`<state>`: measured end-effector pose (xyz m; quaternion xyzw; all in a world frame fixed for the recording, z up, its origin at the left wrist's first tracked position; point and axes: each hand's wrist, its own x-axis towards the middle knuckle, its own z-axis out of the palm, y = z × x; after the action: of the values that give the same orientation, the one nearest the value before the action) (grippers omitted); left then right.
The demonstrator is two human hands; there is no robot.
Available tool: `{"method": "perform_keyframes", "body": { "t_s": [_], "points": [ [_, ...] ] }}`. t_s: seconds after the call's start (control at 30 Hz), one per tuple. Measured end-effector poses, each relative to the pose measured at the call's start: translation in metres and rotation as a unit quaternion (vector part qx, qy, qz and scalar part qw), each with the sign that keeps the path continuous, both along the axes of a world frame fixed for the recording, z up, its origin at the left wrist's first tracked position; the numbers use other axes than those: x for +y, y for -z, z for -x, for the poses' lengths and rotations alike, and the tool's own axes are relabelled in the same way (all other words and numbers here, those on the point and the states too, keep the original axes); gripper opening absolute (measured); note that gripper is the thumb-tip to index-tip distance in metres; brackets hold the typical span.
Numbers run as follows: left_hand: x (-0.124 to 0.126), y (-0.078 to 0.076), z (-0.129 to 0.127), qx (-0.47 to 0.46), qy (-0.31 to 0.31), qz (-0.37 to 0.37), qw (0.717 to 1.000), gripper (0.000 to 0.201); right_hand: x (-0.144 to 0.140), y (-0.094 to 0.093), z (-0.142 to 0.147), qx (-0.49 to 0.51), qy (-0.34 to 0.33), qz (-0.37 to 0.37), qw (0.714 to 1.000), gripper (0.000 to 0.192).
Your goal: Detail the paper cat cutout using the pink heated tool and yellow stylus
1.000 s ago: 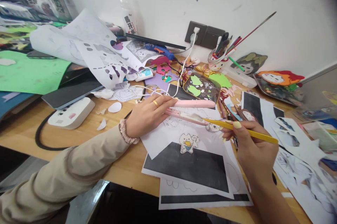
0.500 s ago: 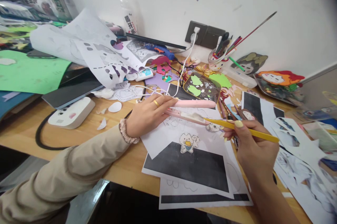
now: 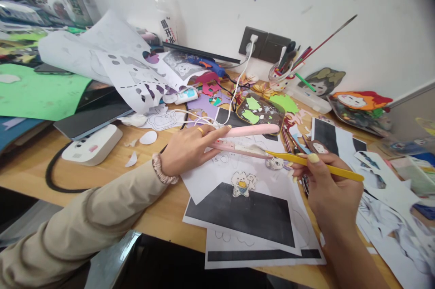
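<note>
My left hand (image 3: 190, 147) is wrapped round the hinge half of a pink hair straightener (image 3: 253, 130), whose two arms are slightly apart. In my right hand (image 3: 335, 189) are yellow tweezers (image 3: 306, 159), pinched between thumb and fingers. Their tips reach a small whitish piece (image 3: 254, 149) lying along the lower arm of the straightener; its exact shape is hard to make out. Below, a cut-out white cartoon animal (image 3: 243, 184) rests on the printed sheets (image 3: 244, 216). Another small cut-out (image 3: 274, 163) lies just under the tweezers.
A white cord (image 3: 234, 94) runs to the wall socket (image 3: 253, 43). Behind the straightener are a tray of green scraps (image 3: 261, 112) and a blue glue gun (image 3: 207, 65). A white power strip (image 3: 91, 145) sits at left, and cut papers (image 3: 390, 180) lie at right.
The straightener's upper arm has lifted, so the gap between its arms is wider. My right hand and the tweezers have shifted slightly to the right.
</note>
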<state>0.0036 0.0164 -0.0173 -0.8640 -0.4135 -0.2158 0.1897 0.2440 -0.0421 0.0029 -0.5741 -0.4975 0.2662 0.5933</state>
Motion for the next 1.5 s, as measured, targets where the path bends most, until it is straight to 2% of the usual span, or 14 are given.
{"method": "perform_keyframes", "body": {
  "t_s": [0.3,0.63,1.13,1.5],
  "points": [
    [0.002,0.000,0.004,0.028,0.054,-0.069,0.996,0.037,0.005,0.000,-0.003,0.063,0.003,0.024,0.998,0.011],
    [0.002,0.001,0.007,0.016,0.107,-0.105,0.989,0.039,0.009,0.000,-0.005,0.131,-0.017,0.040,0.990,0.011],
    [0.002,0.001,0.008,0.006,0.136,-0.080,0.987,0.038,0.012,0.003,-0.009,0.132,-0.012,0.054,0.990,0.013],
    [0.002,-0.001,0.008,0.000,0.147,-0.090,0.985,0.040,0.014,0.006,-0.012,0.151,-0.020,0.055,0.987,0.011]
  ]
}}
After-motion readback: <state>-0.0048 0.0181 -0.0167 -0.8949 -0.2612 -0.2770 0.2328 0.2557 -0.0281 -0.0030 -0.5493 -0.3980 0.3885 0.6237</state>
